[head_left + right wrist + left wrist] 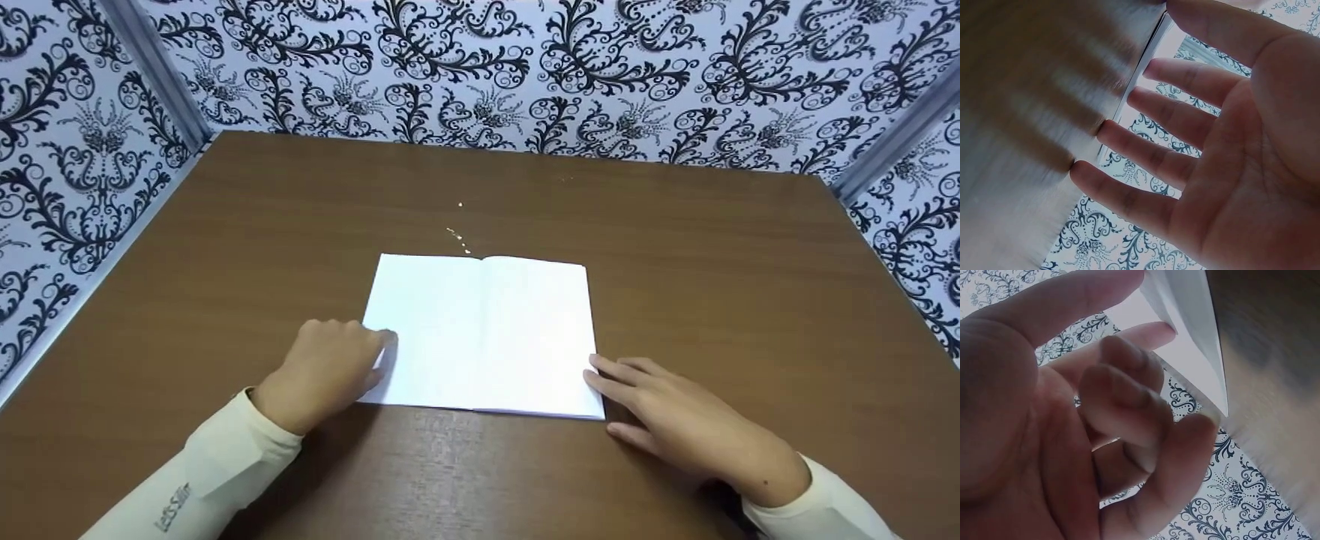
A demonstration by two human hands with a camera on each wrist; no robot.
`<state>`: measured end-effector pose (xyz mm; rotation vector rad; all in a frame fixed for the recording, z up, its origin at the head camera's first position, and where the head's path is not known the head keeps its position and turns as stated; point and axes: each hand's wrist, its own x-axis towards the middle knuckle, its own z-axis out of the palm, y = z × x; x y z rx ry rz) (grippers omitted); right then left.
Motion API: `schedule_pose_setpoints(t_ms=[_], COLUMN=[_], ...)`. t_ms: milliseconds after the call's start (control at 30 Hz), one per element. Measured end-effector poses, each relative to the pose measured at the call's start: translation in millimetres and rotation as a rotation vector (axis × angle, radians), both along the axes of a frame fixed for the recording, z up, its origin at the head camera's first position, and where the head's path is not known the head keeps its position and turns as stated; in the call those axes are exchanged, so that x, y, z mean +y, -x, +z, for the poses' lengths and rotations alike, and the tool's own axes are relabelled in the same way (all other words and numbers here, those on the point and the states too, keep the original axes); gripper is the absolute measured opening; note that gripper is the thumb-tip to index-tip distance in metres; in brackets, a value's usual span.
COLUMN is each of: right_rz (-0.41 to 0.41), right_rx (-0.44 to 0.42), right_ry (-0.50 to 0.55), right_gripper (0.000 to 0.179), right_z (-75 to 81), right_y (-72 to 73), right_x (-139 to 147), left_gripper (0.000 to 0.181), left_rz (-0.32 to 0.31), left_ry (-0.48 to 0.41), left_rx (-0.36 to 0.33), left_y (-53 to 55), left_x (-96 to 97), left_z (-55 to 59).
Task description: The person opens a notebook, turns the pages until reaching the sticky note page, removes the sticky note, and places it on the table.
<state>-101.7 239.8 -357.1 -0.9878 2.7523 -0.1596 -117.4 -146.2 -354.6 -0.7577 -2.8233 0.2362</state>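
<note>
An open notebook (536,337) with blank white pages lies flat on the brown table, its spine running away from me. My left hand (330,367) is at the notebook's left edge, index fingertip and thumb over the left page. In the left wrist view, the index finger (1151,334) reaches out to the white page (1199,354) while the other fingers curl loosely toward the palm. At the right edge rests my right hand (675,416), fingers spread and straight, two fingertips touching the page border. The right wrist view shows these fingers (1145,152) extended beside the notebook's edge (1148,53).
Small pale crumbs (459,237) are scattered on the table (675,247) just beyond the notebook. Patterned black-and-white walls (487,75) border the table at the back and both sides. Pale sleeves (225,457) cover both forearms.
</note>
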Motion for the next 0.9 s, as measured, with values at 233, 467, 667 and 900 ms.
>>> schedule_pose_setpoints(t_ms=[233, 467, 667, 900], right_rz=[-0.005, -0.006, 0.013, 0.028], right_rx=[0.002, 0.011, 0.025, 0.037], right_ry=[0.001, 0.01, 0.009, 0.007], right_gripper=[0.059, 0.058, 0.057, 0.058], right_z=[-0.3, 1.2, -0.7, -2.1], right_y=[0.9, 0.7, 2.2, 2.6], right_x=[-0.8, 2.2, 2.5, 0.9], left_gripper=[0.02, 0.022, 0.033, 0.052], left_rz=[-0.008, -0.104, -0.13, -0.127], left_ry=[-0.045, -0.105, -0.1, -0.053], left_rx=[0.032, 0.06, 0.026, -0.064], left_y=[-0.4, -2.0, -2.4, 0.7], left_x=[3.4, 22.4, 45.3, 73.8], left_z=[-1.4, -4.7, 0.0, 12.2])
